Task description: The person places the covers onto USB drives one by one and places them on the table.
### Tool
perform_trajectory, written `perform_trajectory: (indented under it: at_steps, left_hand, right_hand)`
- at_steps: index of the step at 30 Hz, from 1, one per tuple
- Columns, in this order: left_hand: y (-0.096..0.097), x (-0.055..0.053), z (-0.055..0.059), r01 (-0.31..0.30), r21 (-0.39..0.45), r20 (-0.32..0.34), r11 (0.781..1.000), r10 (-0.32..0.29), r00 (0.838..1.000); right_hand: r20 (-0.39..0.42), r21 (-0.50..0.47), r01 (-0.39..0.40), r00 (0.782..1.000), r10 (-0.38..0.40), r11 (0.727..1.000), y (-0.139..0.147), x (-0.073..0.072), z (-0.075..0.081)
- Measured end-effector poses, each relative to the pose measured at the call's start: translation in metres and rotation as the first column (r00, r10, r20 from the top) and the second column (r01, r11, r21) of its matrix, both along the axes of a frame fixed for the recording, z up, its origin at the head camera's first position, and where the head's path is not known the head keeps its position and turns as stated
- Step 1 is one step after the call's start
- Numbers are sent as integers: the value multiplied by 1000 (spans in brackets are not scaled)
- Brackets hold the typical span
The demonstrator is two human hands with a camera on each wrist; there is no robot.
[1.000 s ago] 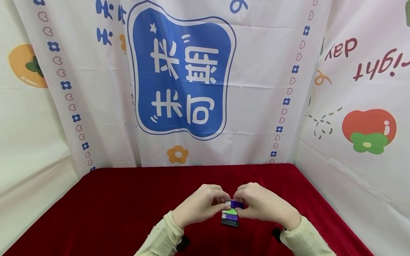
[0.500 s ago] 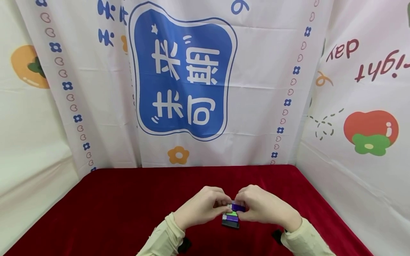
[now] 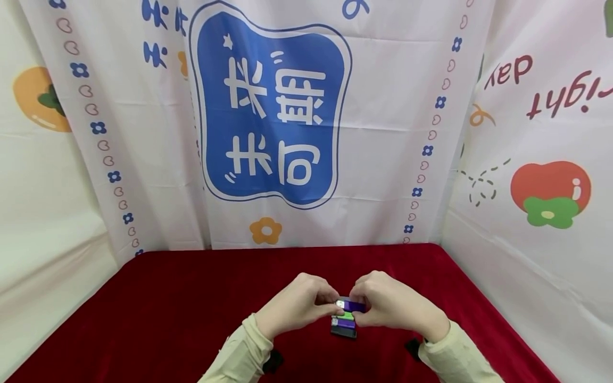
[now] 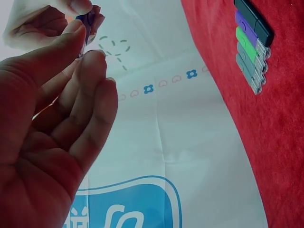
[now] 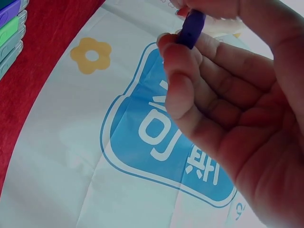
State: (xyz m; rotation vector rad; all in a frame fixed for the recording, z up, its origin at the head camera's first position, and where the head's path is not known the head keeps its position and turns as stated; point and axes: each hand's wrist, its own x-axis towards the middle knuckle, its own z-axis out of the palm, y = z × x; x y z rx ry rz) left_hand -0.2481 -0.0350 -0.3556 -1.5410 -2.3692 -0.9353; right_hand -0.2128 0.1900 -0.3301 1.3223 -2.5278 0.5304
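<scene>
Both hands hold a purple USB flash drive (image 3: 354, 306) raised above the red cloth. My right hand (image 3: 395, 303) pinches its purple body (image 5: 191, 29) between thumb and fingers. At the other, pale end, the thumb and index finger of my left hand (image 3: 294, 304) pinch the drive's tip. Below lies a tight row of more flash drives: a black one (image 4: 254, 21), a purple one (image 4: 246, 23), a green one (image 4: 247, 42) and grey ones (image 4: 245, 59). Clear caps cover the ends of several. In the head view my hands partly hide the row.
Red cloth (image 3: 201, 308) covers the table. White printed curtains hang at the back (image 3: 383, 133) and along both sides. A small dark device sits at each wrist, one by the left sleeve (image 3: 273, 361), the other by the right (image 3: 413, 349).
Both hands stay nearly in place with the purple flash drive between them. My left fingers have shifted slightly, and more of the drive's pale end shows. The row has not moved.
</scene>
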Motion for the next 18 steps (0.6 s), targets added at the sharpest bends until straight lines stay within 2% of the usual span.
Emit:
perform_trajectory:
  at_steps: [5,11,18]
  left_hand:
    - [-2,-1,-2,32,13,-30,999,-32,999]
    - [-2,-1,-3,38,28,-77,999,-36,996]
    - [1,-3,-3,24,-41,-131,999,-30,991]
  right_hand:
    - [-26,0,-27,999,27,1000,-1,-1,-1]
    - [-56,-8,-57,997,57,998,-2,-4,-3]
    - [-29,-7,-59,998,58,998,-1,-7,-5]
